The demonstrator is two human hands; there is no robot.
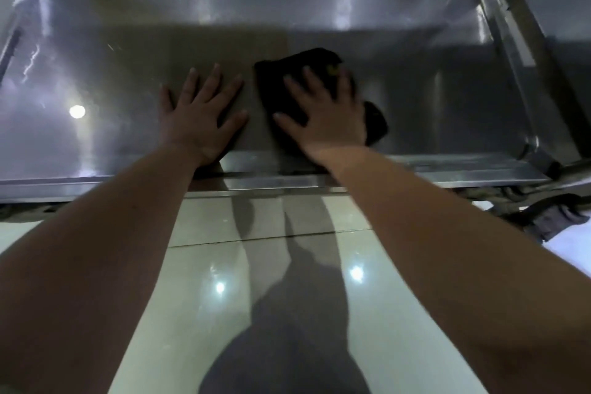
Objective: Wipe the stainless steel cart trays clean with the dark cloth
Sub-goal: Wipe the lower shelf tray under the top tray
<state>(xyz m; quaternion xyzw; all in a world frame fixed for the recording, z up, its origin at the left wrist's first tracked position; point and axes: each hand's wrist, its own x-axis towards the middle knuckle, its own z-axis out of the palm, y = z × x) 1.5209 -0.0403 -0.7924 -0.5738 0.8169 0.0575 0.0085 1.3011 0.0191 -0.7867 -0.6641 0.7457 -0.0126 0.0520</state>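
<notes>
Right hand point(323, 115): fingers spread flat, pressing the dark cloth point(307, 73) beneath it
Left hand point(201, 115): fingers splayed flat on the tray point(112, 89), just beside the cloth

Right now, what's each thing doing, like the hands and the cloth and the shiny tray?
stainless steel tray: shiny, reflecting a light.
left hand: flat on the tray, fingers spread, holding nothing.
dark cloth: crumpled, lying on the tray.
right hand: flat, fingers spread, pressing the dark cloth.
</notes>
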